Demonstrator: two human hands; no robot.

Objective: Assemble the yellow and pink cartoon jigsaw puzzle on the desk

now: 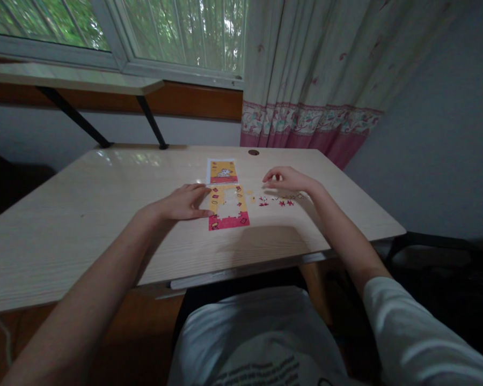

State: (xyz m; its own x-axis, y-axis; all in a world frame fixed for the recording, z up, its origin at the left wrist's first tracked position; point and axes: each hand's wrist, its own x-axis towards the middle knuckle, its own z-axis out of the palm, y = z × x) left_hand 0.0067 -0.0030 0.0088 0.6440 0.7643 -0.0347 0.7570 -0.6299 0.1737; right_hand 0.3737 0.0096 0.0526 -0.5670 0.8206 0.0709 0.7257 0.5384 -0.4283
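A partly assembled jigsaw puzzle [241, 220] lies on the desk, its yellow and pink border joined around a pale, unfilled middle. My left hand [187, 202] rests at the puzzle's left edge, thumb and fingers spread apart. Just above the puzzle lies a reference picture [224, 171] of a white animal on yellow and pink. To the right, several loose puzzle pieces [282, 203] are scattered, pink ones nearest me. Over them hovers my right hand [287, 179], fingers curled with thumb and fingertips near each other; whether a piece is between them is too small to make out.
The light wooden desk [116, 214] stands against a wall under a window [185, 37]. A raised shelf [72, 76] on black supports is at the back left. A curtain [306, 80] hangs behind the desk, and a round cable hole [253, 153] sits near its back edge.
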